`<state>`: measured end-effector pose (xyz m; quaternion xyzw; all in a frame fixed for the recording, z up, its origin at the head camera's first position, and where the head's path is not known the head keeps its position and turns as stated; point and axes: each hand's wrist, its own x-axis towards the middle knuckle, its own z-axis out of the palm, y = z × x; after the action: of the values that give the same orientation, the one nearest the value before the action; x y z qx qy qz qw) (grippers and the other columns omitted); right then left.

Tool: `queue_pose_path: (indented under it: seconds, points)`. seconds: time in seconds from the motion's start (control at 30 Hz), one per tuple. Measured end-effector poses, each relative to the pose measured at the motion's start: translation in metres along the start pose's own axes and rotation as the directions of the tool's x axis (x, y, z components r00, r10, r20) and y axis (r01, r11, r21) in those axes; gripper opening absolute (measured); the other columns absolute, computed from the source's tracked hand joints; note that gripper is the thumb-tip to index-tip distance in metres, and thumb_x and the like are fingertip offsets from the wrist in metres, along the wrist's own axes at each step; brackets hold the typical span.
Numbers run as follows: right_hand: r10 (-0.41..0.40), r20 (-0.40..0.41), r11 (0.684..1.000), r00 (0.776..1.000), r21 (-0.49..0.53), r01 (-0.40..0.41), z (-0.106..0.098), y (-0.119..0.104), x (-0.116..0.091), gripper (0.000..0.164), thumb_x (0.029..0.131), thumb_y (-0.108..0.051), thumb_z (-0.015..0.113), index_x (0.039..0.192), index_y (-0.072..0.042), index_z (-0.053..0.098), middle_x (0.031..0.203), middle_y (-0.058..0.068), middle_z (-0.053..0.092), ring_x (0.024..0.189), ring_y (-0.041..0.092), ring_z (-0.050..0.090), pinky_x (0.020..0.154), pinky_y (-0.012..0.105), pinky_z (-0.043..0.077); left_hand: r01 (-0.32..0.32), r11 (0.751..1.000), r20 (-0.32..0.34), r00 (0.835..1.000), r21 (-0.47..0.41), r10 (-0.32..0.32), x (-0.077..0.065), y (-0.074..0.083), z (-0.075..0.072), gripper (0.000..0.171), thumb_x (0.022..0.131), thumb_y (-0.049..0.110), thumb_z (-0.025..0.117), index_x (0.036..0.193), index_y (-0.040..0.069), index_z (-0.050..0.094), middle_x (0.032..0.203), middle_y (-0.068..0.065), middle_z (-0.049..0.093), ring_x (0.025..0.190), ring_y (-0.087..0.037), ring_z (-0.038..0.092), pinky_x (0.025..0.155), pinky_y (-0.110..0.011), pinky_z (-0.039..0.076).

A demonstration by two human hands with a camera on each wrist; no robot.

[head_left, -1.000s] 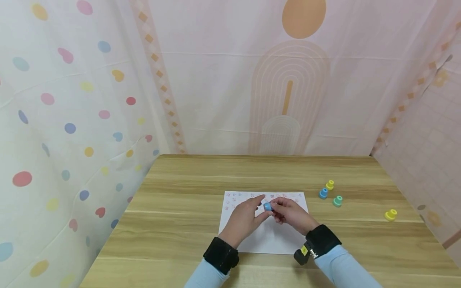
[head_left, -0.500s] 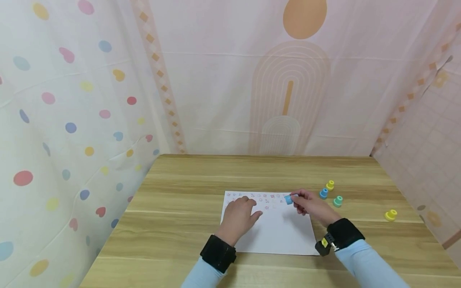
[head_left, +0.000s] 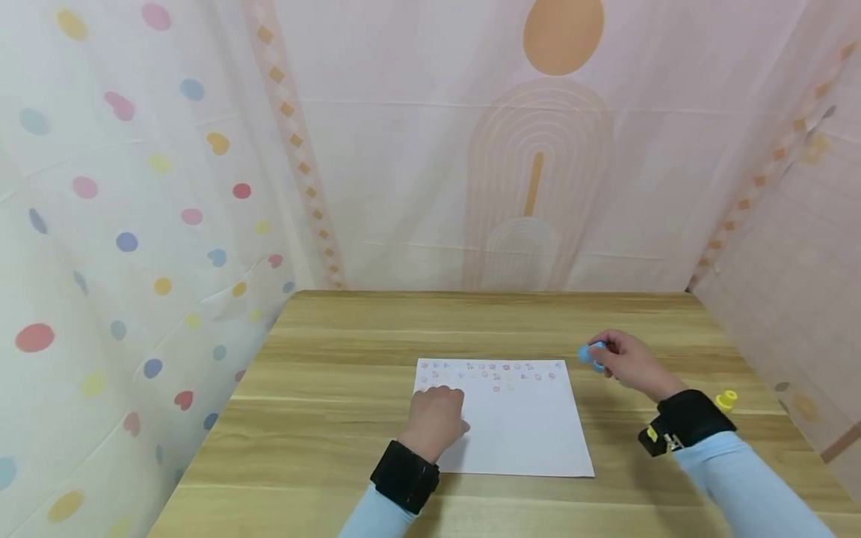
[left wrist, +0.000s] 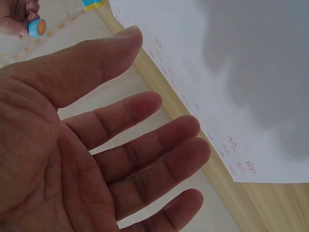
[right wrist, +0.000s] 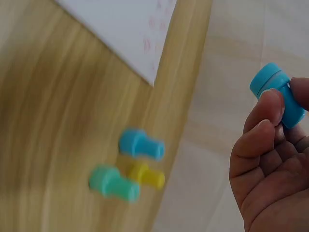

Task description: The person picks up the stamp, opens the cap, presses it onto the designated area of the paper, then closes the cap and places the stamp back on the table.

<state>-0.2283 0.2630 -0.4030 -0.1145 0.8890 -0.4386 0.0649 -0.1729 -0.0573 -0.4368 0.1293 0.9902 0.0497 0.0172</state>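
My right hand (head_left: 628, 362) hides the green stamp (right wrist: 113, 183) and the yellow stamp (right wrist: 146, 175) from the head view, and the right wrist view blurs both. It also covers the middle of the pinched blue stamp (right wrist: 268, 79), and that view's right edge cuts off my thumb (right wrist: 301, 92). My left hand (head_left: 433, 420) covers part of the paper (head_left: 518, 437), whose printed marks are too small to make out; both wrist views crop the sheet. My sleeves (head_left: 753, 478) run out of the head view. A blue-and-yellow object (left wrist: 91, 4) is cut off at the left wrist view's top, too far to identify.
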Motion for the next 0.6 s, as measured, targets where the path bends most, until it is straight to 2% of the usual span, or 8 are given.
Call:
queue_pose_path:
  seconds: [0.1, 0.27, 0.4, 0.6]
  points:
    - [-0.018, -0.066, 0.990, 0.998, -0.144, 0.009, -0.020, 0.003, -0.003, 0.035, 0.100, -0.022, 0.049, 0.116, 0.009, 0.053, 0.087, 0.016, 0.060, 0.071, 0.024, 0.056, 0.057, 0.032, 0.046, -0.001, 1.000, -0.006, 1.000, 0.002, 0.001, 0.000, -0.001, 0.001, 0.027, 0.072, 0.027, 0.080, 0.089, 0.007, 0.073, 0.073, -0.007, 0.069, 0.060, -0.021, 0.054, 0.061, -0.038, 0.050]
    - [-0.009, -0.125, 0.939, 0.992, -0.342, -0.034, -0.058, 0.018, -0.009, 0.037, 0.098, -0.023, 0.050, 0.112, 0.011, 0.054, 0.091, 0.021, 0.060, 0.074, 0.026, 0.054, 0.059, 0.035, 0.045, 0.006, 1.000, 0.000, 1.000, -0.006, -0.006, 0.000, -0.002, 0.002, 0.028, 0.073, 0.027, 0.080, 0.090, 0.006, 0.073, 0.074, -0.008, 0.069, 0.061, -0.021, 0.053, 0.061, -0.038, 0.050]
    - [0.016, -0.126, 0.900, 0.992, -0.431, -0.069, -0.086, 0.034, -0.015, 0.039, 0.097, -0.025, 0.050, 0.110, 0.012, 0.054, 0.091, 0.023, 0.059, 0.075, 0.029, 0.052, 0.063, 0.040, 0.043, 0.014, 1.000, 0.012, 1.000, -0.011, -0.014, 0.000, -0.003, 0.002, 0.029, 0.073, 0.028, 0.079, 0.092, 0.006, 0.072, 0.074, -0.008, 0.068, 0.062, -0.021, 0.053, 0.062, -0.038, 0.050]
    - [0.080, -0.110, 0.868, 0.991, -0.482, -0.124, -0.112, 0.059, -0.021, 0.047, 0.096, -0.024, 0.049, 0.113, 0.020, 0.048, 0.098, 0.035, 0.058, 0.080, 0.036, 0.055, 0.067, 0.048, 0.047, 0.016, 1.000, 0.008, 1.000, -0.027, -0.015, -0.001, -0.005, 0.001, 0.028, 0.073, 0.026, 0.079, 0.090, 0.005, 0.072, 0.073, -0.008, 0.067, 0.061, -0.021, 0.052, 0.062, -0.038, 0.050]
